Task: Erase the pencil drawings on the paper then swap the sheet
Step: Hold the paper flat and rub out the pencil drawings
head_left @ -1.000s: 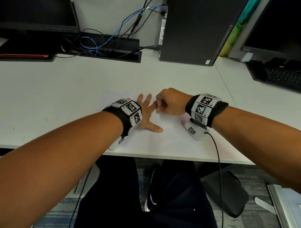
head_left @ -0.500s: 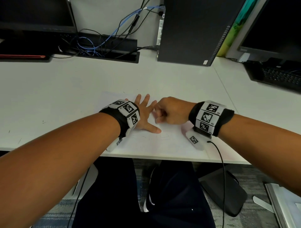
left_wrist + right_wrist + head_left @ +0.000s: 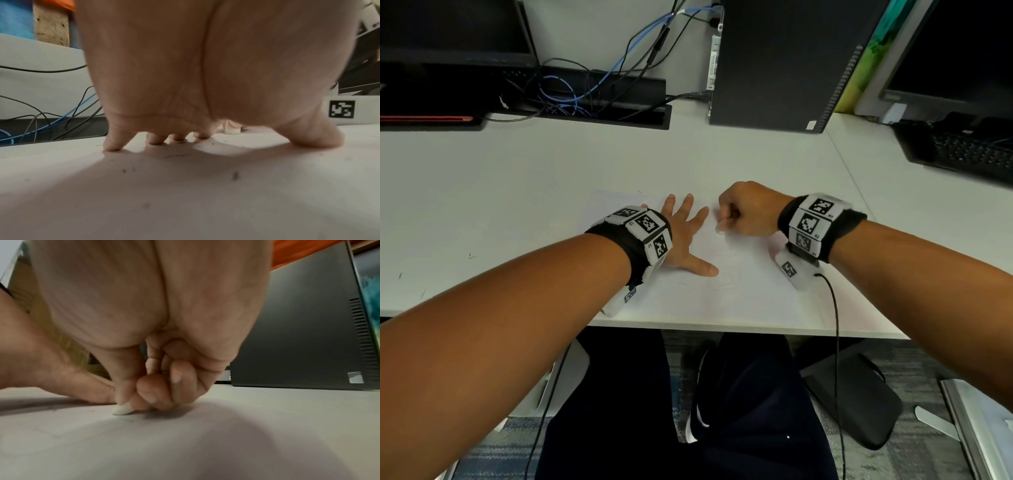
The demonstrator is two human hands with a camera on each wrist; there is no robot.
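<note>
A white sheet of paper (image 3: pixel 722 298) lies near the desk's front edge, with faint pencil lines (image 3: pixel 722 282) close to my left thumb. My left hand (image 3: pixel 681 236) lies flat on the sheet, its fingers (image 3: pixel 113 144) spread and pressing down. My right hand (image 3: pixel 746 214) is curled into a fist just right of the left fingers. It pinches a small white eraser (image 3: pixel 122 410), whose tip touches the paper. The eraser (image 3: pixel 231 129) also shows beyond my left palm. Dark eraser crumbs (image 3: pixel 234 175) are scattered over the sheet.
A black computer tower (image 3: pixel 784 61) stands at the back of the white desk (image 3: pixel 482 205). A cable tray with tangled wires (image 3: pixel 592 99) sits at the back left. A keyboard (image 3: pixel 962 150) lies at the far right. The desk's front edge (image 3: pixel 722 325) runs just below the sheet.
My right fist with the eraser has shifted to the right and slightly away from the left fingers. The left hand stays flat on the sheet.
</note>
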